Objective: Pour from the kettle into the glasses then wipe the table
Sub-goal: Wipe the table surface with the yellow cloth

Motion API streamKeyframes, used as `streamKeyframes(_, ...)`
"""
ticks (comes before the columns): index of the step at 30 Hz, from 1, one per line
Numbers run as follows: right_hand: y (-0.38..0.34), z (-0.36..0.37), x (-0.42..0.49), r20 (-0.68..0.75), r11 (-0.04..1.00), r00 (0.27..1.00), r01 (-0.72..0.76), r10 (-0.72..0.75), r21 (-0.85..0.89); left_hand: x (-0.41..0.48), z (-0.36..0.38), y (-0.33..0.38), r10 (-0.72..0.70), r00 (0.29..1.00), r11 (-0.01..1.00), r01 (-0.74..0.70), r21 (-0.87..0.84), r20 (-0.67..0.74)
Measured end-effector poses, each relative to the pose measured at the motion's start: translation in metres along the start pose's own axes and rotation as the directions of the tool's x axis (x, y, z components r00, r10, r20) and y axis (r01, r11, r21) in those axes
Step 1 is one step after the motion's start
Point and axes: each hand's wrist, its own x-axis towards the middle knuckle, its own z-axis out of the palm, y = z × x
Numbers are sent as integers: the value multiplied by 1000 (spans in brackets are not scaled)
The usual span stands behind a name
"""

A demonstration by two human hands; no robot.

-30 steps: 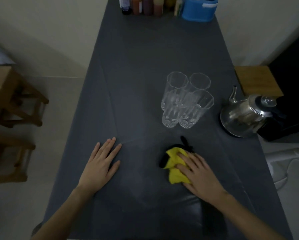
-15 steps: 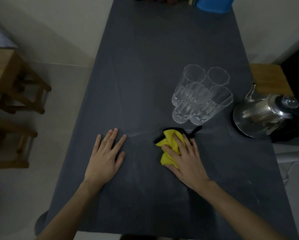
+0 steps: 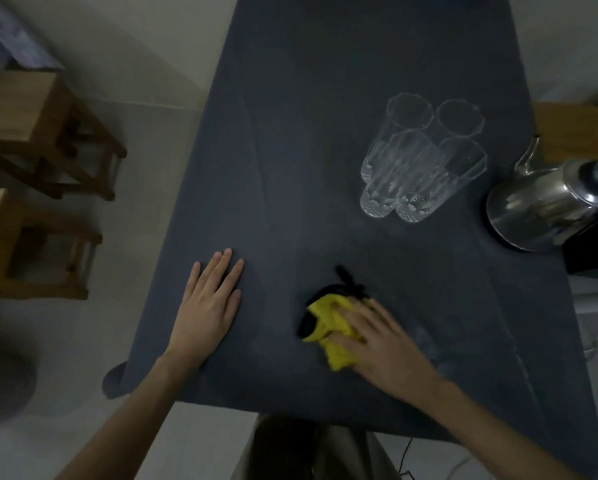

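Observation:
A yellow cloth with black trim (image 3: pixel 328 323) lies bunched on the dark grey table (image 3: pixel 325 98) near its front edge. My right hand (image 3: pixel 384 344) presses flat on the cloth's right half, fingers spread over it. My left hand (image 3: pixel 207 306) rests palm down on the table to the left, holding nothing. Several clear ribbed glasses (image 3: pixel 419 157) stand clustered at the right middle. The steel kettle (image 3: pixel 547 202) sits at the right edge, its spout pointing away from me.
Wooden stools (image 3: pixel 44 133) stand on the floor left of the table. A wooden surface (image 3: pixel 571 129) shows beyond the kettle on the right, and a black object (image 3: pixel 592 251) lies under the kettle's near side. The table's near edge is close below my hands.
My right hand has slid the cloth back toward me and slightly right after pushing it toward the glasses. The view has tilted down, hiding the far end. My left hand stays put.

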Motion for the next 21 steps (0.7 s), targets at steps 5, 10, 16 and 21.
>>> streamKeyframes(5, 32, -10, -27, 58, 960, 958, -281, 280, 0, -26, 2, 2, -87, 996, 996, 87, 3, -17)
streamKeyframes(10, -2, -4, -6, -29, 962, 967, -250, 254, 107, -37, 4, 6, -117, 992, 993, 116, -16, -42)
streamKeyframes(16, -84, 4, 50, 7, 943, 944, 330, -331, 33, -55, 1, 2, -97, 994, 995, 97, -4, -60)
streamKeyframes(21, -85, 9, 47, -24, 938, 938, 346, -346, 9, -58, 0, 0, -99, 994, 995, 100, 25, -47)
